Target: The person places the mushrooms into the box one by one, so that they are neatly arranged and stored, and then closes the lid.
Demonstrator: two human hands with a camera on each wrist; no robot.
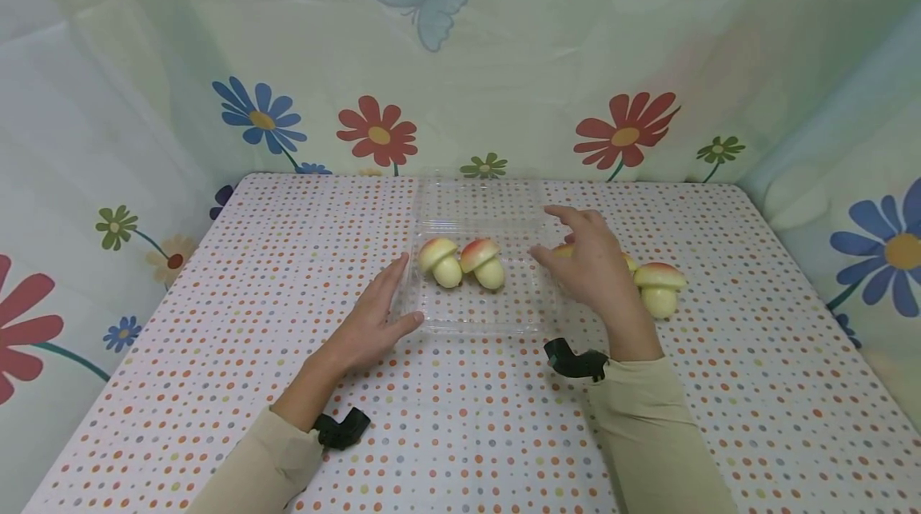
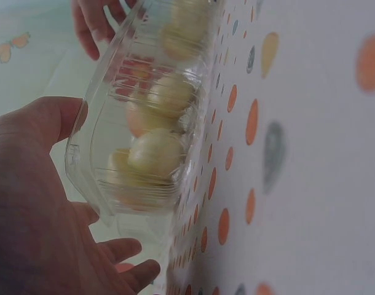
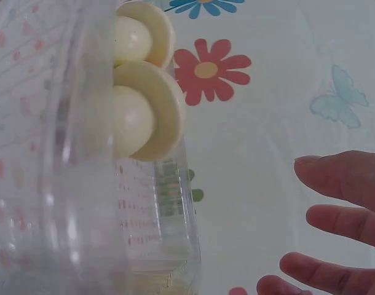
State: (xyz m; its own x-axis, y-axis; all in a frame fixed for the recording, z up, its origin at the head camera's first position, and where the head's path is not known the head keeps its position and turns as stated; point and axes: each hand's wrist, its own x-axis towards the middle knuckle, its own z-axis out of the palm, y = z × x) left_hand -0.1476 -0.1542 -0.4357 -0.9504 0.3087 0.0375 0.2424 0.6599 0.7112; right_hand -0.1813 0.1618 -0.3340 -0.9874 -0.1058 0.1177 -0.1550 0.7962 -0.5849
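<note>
Two toy mushrooms [image 1: 463, 262] inside the clear plastic box [image 1: 475, 320] mid-table. Left hand [image 1: 374, 314] flat against its left wall, fingers straight. Right hand [image 1: 592, 264] relaxed, hovering beside its right edge, over a loose mushroom [image 1: 659, 287].
</note>
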